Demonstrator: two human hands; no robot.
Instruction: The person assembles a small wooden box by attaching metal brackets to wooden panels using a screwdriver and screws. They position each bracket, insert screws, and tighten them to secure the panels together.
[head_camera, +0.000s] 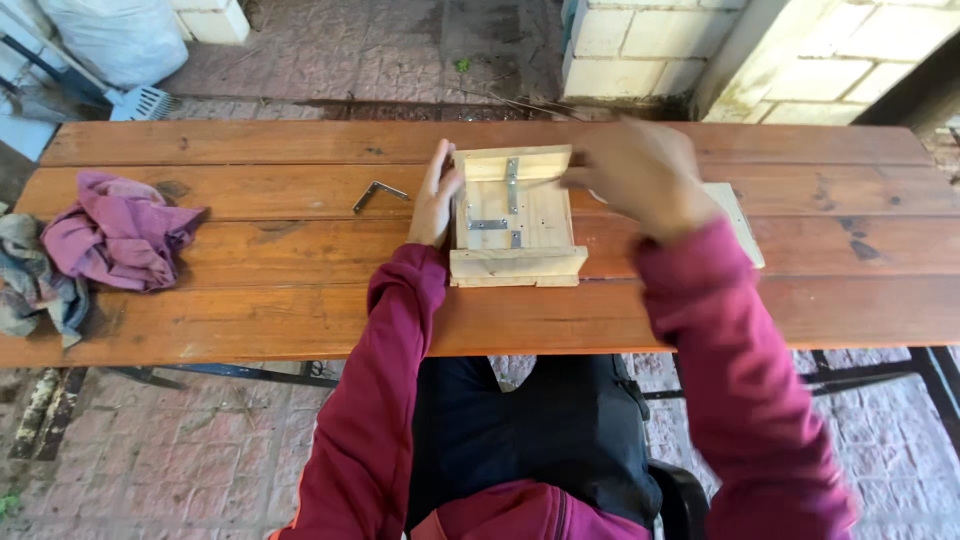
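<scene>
Wood made up nearly everything in the head view: a plank table (250, 320) ran across the frame, and near its middle sat a small wooden box frame (517, 218) with metal brackets (490, 224) screwed to its inner faces. The left hand (436, 195) lay flat against the frame's left wall, at nine o'clock from the frame, fingers straight and together, pressing on the wood rather than wrapped around it. The right hand (640, 170) hovered at about two o'clock from the frame, blurred, its fingertips just at the frame's upper right corner; whether its fingers were apart or pinched on anything could not be told. Partly hidden under that hand and its maroon sleeve, a loose wooden board (738, 220) lay on the table at three o'clock from the frame. A loose L-shaped metal bracket (376, 192) rested on the planks at ten o'clock from the left hand, near it but apart. Well away at nine o'clock, by the table's left end, a crumpled purple cloth (118, 230) lay touching a grey-blue rag (35, 280).
</scene>
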